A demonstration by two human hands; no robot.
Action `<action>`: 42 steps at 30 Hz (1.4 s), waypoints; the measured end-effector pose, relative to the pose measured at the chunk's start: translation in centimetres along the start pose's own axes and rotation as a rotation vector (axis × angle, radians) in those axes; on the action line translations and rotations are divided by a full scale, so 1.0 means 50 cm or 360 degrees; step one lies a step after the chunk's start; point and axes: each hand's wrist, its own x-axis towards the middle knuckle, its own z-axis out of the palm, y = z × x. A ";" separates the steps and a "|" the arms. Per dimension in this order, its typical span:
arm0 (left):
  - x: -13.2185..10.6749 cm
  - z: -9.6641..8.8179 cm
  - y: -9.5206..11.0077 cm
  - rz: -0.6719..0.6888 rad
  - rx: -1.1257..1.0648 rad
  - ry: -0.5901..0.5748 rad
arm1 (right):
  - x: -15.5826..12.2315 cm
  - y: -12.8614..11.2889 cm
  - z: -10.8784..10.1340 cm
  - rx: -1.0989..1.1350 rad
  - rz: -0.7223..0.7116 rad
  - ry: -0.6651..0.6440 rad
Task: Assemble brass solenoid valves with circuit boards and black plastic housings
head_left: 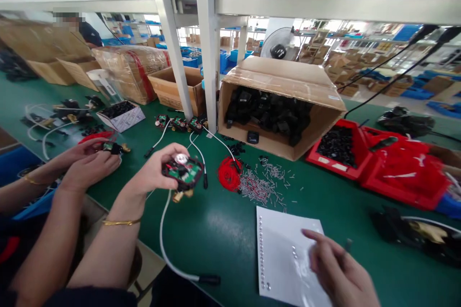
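My left hand [154,172] is closed around the edge of an open black housing with a green circuit board [183,171] inside. Brass fittings [183,195] stick out below it. A white cable [165,235] hangs from it and ends in a black connector [209,279] near the table's front edge. My right hand [334,264], blurred, hovers over a white sheet [279,244] with small round silvery pieces along its left edge. Its index finger is stretched out, and nothing shows at the fingertip. A small dark tip [348,244] rises behind this hand; whether it is held is unclear.
Small metal pins [257,187] and a coil of red wire [229,173] lie mid-table. Behind stand a cardboard box [281,76] of black housings and red bins [338,148]. At left, a co-worker's hands [95,160] hold a similar unit. Shelf posts [205,48] rise at the back.
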 end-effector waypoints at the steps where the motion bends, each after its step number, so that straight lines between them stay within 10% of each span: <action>1: 0.008 0.036 0.015 -0.0023 0.0028 -0.0227 | 0.004 -0.008 0.050 0.0159 0.0104 -0.0269; 4: 0.039 0.142 0.020 -0.0023 0.0165 -0.0744 | 0.009 -0.025 0.173 0.0567 0.0369 -0.0869; 7: 0.057 0.218 -0.019 0.0041 0.0173 -0.0880 | 0.008 -0.018 0.217 0.0785 0.0529 -0.0913; 22: -0.074 0.418 -0.143 -0.0290 0.0285 0.0161 | -0.026 0.076 0.201 0.1131 0.0633 -0.0322; 28: -0.074 0.406 -0.151 -0.0260 0.0153 0.0128 | -0.024 0.071 0.150 0.0908 0.0550 -0.0343; 34: -0.060 0.352 -0.136 -0.0428 -0.0212 -0.0344 | -0.006 0.063 0.039 0.0766 0.0068 0.0196; 42: -0.015 0.356 -0.099 -0.0258 0.0471 -0.0892 | 0.060 0.100 0.109 0.0574 0.0066 0.0207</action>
